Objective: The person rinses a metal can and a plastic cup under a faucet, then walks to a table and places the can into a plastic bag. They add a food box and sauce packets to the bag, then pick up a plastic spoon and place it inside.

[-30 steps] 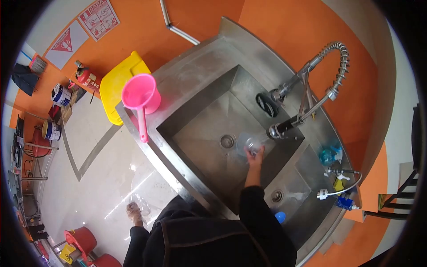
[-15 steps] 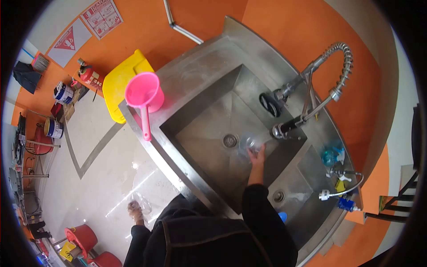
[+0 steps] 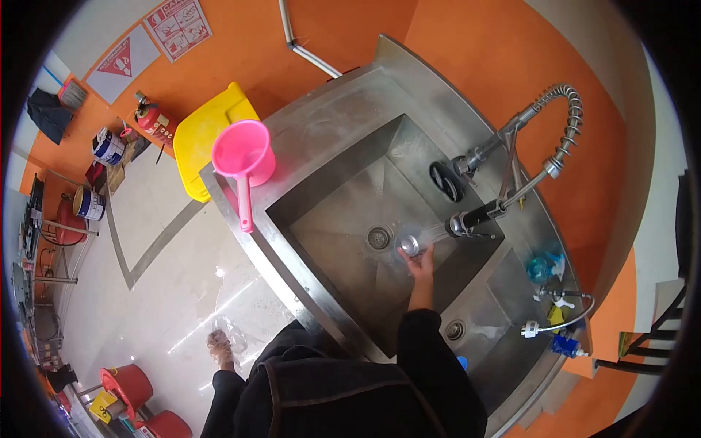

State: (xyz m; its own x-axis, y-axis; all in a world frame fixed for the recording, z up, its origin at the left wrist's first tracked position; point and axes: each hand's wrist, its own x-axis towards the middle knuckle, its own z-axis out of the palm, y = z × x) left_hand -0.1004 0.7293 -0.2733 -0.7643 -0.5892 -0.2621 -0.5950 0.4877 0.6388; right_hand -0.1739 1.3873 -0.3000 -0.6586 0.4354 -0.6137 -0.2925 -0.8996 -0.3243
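Note:
Inside the large steel sink basin (image 3: 328,266), my right hand (image 3: 421,265) is closed around a small round container (image 3: 410,244), clear to silvery. Water runs onto it from the black spray head (image 3: 461,223) of the tap. The drain (image 3: 378,238) lies just left of the container. My left hand (image 3: 220,349) hangs low on the left, outside the sink and above the floor. Its fingers are curled at a see-through, shiny thing (image 3: 235,332) that blends with the floor's glare; I cannot tell what it is.
A pink dipper (image 3: 245,150) stands on the sink's left ledge beside a yellow bin lid (image 3: 208,139). The spring hose (image 3: 573,124) arches over the right side. A smaller basin with a drain (image 3: 455,331), a blue spray bottle (image 3: 542,269) and red buckets (image 3: 128,385) are around me.
The container in my right hand has tipped and moved slightly down, its round silvery face now showing more plainly under the water. My left hand stays nearly in place. The view has shifted a little.

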